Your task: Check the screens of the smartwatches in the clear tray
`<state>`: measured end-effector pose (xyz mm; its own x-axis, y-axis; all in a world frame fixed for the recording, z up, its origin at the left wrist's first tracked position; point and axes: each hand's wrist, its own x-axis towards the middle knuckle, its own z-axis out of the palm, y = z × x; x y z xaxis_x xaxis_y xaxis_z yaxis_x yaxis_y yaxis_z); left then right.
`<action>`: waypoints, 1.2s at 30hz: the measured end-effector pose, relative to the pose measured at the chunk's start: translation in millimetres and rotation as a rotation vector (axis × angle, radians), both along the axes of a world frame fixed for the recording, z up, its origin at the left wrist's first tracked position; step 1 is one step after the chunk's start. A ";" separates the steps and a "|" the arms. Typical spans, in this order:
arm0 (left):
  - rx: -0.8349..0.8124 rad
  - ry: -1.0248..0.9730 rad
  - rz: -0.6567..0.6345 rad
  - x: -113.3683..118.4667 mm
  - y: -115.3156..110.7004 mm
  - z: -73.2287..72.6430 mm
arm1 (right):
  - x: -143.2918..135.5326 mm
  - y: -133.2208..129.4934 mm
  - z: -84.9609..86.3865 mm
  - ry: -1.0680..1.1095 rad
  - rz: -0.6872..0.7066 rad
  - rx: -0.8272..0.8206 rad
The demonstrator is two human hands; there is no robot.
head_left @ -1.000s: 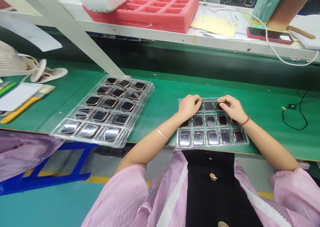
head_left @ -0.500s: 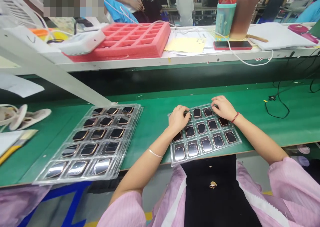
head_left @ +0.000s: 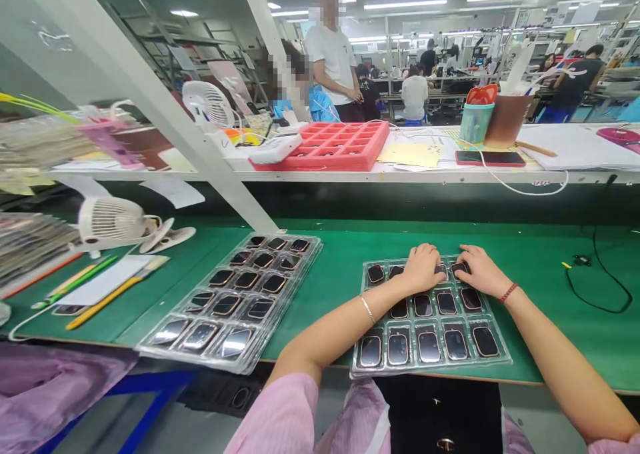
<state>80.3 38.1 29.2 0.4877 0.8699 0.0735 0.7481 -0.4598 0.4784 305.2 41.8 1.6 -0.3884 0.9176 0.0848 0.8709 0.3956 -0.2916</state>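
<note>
In front of me a clear plastic tray (head_left: 504,359) holds rows of square dark watch screens with thin gold rims. My left hand (head_left: 423,267) reaches over the back row, fingers bent around a watch screen (head_left: 441,274) that they partly cover. Just to its right, my right hand (head_left: 477,271) has its thumb and fingers at another back-row watch screen (head_left: 460,267), near the tray's right corner. Whether either screen is lifted from its pocket I cannot tell. A stack of clear trays (head_left: 267,337) with similar watch screens lies to the left.
A slanted white post (head_left: 235,197) meets the green bench (head_left: 340,294) behind the stack. Far left are a white fan (head_left: 113,222), a brush (head_left: 115,301) and papers. The shelf carries a red foam tray (head_left: 373,154), a phone (head_left: 490,159) and cups. A black cable (head_left: 600,307) lies right.
My view has tilted up and swung left, showing more of the room. My left hand has moved right along the tray's back row, closer to my right hand, which stays near the right end.
</note>
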 end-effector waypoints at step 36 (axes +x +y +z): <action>-0.714 -0.981 0.046 -58.3 -25.8 -13.7 | -49.6 -29.2 11.5 1.262 -0.067 -0.704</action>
